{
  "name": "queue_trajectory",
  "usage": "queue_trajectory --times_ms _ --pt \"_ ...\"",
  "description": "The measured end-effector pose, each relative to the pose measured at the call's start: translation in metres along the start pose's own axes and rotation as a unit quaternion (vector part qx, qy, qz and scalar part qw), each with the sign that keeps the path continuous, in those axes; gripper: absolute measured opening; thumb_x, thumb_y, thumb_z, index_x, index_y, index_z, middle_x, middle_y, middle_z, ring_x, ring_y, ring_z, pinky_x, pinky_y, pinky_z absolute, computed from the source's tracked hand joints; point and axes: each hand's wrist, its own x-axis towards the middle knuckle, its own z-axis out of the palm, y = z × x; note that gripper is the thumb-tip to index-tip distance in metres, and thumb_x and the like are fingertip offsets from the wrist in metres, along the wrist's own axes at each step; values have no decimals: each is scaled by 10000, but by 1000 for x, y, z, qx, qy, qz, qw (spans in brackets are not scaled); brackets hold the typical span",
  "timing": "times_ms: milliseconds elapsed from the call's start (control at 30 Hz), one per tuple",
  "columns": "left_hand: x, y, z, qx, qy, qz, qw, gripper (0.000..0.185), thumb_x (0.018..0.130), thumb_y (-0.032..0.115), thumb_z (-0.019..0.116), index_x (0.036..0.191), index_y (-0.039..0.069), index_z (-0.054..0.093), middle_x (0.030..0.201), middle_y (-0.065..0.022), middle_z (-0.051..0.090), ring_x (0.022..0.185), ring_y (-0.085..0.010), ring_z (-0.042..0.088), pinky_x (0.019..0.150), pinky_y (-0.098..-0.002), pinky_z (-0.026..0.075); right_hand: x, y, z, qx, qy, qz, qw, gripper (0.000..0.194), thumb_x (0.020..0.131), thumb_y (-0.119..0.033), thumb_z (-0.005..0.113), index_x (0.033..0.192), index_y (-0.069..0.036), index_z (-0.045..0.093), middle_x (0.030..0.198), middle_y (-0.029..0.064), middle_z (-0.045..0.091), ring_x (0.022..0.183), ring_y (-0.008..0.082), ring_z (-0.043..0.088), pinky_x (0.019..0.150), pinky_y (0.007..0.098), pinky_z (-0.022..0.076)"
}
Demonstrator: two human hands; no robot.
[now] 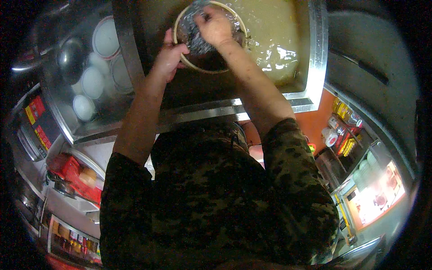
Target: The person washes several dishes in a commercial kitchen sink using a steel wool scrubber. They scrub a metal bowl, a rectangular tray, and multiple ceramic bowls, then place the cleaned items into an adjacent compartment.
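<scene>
A round dark-bottomed vessel with a pale rim point(206, 70), perhaps a pot or basin, is tilted over murky water point(270, 23) in a metal sink point(317, 50). My left hand point(172, 58) grips its rim at the left, with the thumb over the edge. Inside the vessel, my right hand point(215, 27) is closed around a blurred silvery-grey mass point(199, 42), which looks like a metal scouring pad or wet shreds; I cannot tell which. Part of this mass is hidden behind my fingers.
Left of the sink, several white bowls point(92, 82) and a dark rounded vessel point(71, 60) stand on a metal surface. A red plastic basket point(72, 170) is lower left. Shelves with bottles point(344, 111) are at the right. The sink's front edge point(209, 111) runs before my body.
</scene>
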Motion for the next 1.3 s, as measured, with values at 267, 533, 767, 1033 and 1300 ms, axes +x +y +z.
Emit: queue_trajectory --times_ms 267,533,767,1033,1300 --pt "2 7 -6 -103 38 105 988 736 775 4 518 1462 180 321 1215 -59 566 953 -197 607 713 -364 567 -31 16 -22 -125 -355 -174 910 385 863 -391 605 1156 -149 673 1090 143 677 995 302 652 892 369 511" --pt "-14 8 6 -10 53 35 998 762 767 44 534 1467 216 287 1201 -77 553 956 -234 596 719 -444 562 10 28 -27 -215 -107 9 971 421 898 -403 508 1067 -51 665 1078 174 671 1009 347 641 867 413 518" --pt "-3 7 5 -94 5 58 994 796 733 27 540 1459 241 294 1191 -94 551 901 -249 619 635 -397 589 -27 3 -3 28 -244 -60 968 483 851 -461 598 1223 -155 632 1181 145 645 1090 334 610 968 395 472" --pt "-14 15 9 -42 53 112 991 786 735 -10 530 1463 190 312 1206 -80 562 925 -227 621 604 -354 570 -10 16 -49 -294 -277 11 915 427 847 -470 606 1165 -188 648 1138 134 657 1068 302 618 916 404 500" --pt "-17 6 16 -59 24 106 992 811 750 41 574 1483 194 265 1253 -86 546 982 -252 623 656 -370 597 -37 -8 -25 -92 -120 -179 972 437 832 -472 589 1149 -177 647 1067 153 679 998 330 645 878 447 520"
